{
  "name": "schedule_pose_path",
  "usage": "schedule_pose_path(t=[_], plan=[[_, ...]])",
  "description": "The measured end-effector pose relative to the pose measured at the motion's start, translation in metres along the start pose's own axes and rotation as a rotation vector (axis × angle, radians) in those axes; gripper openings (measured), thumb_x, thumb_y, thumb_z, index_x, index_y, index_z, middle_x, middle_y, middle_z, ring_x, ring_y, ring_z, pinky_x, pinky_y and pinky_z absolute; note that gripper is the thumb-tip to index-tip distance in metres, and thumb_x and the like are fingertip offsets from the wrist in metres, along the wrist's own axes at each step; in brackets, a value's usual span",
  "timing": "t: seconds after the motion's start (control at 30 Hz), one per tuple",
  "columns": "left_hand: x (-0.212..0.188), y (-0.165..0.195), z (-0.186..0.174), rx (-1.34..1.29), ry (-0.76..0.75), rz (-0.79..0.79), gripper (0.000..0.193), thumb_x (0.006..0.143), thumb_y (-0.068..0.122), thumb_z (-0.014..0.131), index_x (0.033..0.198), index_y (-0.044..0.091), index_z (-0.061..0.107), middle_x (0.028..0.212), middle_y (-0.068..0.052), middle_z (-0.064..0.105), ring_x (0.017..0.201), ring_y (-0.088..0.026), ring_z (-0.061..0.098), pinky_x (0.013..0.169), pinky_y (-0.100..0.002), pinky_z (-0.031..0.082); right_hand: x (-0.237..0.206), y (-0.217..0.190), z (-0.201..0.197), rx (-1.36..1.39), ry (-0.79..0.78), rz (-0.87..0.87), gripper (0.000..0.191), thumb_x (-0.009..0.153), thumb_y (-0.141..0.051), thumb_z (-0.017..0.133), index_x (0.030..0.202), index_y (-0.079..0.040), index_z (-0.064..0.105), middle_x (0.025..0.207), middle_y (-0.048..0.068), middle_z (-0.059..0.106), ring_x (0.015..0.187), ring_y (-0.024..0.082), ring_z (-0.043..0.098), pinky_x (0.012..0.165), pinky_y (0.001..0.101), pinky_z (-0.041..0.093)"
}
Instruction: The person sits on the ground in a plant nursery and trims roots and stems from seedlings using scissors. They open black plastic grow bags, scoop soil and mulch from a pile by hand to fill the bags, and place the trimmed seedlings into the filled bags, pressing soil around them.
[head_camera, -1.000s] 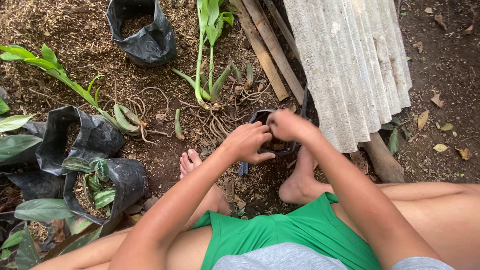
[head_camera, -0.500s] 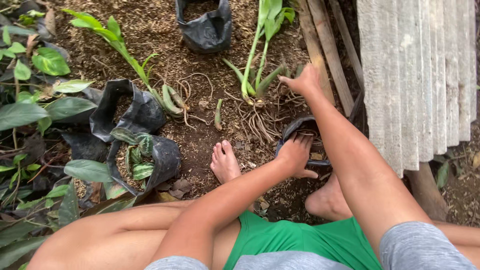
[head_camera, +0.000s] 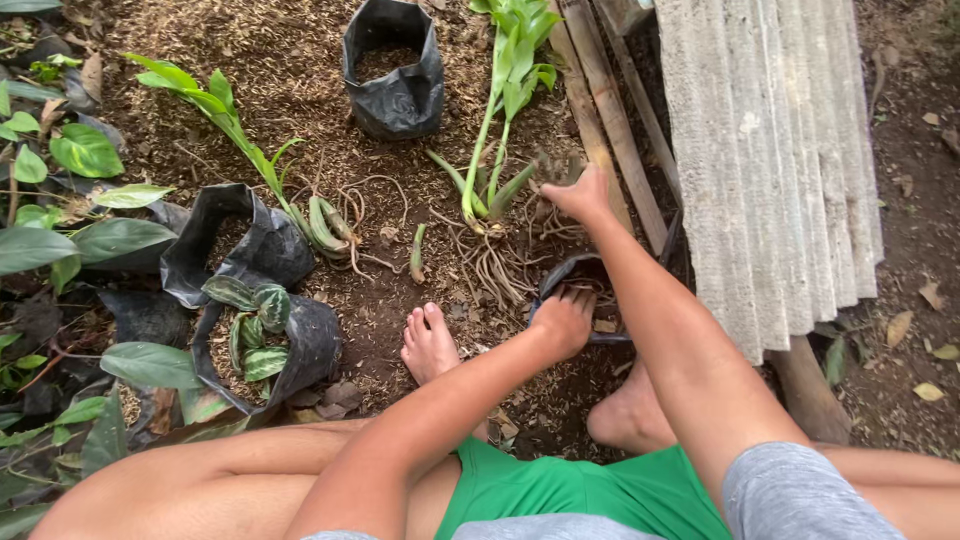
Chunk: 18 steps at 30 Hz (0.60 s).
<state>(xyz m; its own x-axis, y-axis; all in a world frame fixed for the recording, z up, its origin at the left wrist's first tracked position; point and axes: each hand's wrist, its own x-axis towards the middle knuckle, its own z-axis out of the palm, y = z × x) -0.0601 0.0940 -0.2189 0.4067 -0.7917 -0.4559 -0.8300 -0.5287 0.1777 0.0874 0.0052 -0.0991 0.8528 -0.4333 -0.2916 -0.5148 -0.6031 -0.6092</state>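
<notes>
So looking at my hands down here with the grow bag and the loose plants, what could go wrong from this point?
Your right hand reaches among the bare-rooted plant; its exposed roots could tear if pulled hard. Your left hand presses on the small black grow bag, whose soft rim could fold and spill soil. Your bare foot lies close to the work, so it might get scraped by the wooden slats or debris.

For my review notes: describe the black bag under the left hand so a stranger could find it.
Start at the grey corrugated sheet on the right. At its lower left edge, beside the wooden slats, sits a small black grow bag. Alone among the bags, it has the left hand on its rim.
</notes>
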Motion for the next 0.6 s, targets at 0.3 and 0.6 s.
schedule_pose_path(t=[0.3, 0.6], plan=[[-0.008, 0.023, -0.021, 0.028, -0.117, -0.004, 0.080, 0.096, 0.037, 0.060, 0.154, -0.009, 0.030, 0.160, -0.021, 0.035, 0.148, -0.034, 0.034, 0.122, -0.049, 0.024, -0.070, 0.085, -0.106, 0.497, -0.210, -0.151, 0.058, 0.080, -0.034, 0.084, 0.121, 0.001, 0.064, 0.111, 0.013, 0.071, 0.094, 0.018, 0.067, 0.084, 0.0334, 0.056], [-0.008, 0.021, -0.016, -0.005, 0.026, 0.075, 0.087, 0.080, 0.051, 0.079, 0.139, -0.007, 0.051, 0.135, -0.018, 0.061, 0.121, -0.030, 0.061, 0.097, -0.039, 0.052, -0.124, 0.166, -0.086, 1.307, -0.538, 0.278, 0.043, 0.092, -0.034, 0.064, 0.122, -0.003, 0.066, 0.110, 0.011, 0.075, 0.095, 0.017, 0.071, 0.086, 0.0334, 0.058]])
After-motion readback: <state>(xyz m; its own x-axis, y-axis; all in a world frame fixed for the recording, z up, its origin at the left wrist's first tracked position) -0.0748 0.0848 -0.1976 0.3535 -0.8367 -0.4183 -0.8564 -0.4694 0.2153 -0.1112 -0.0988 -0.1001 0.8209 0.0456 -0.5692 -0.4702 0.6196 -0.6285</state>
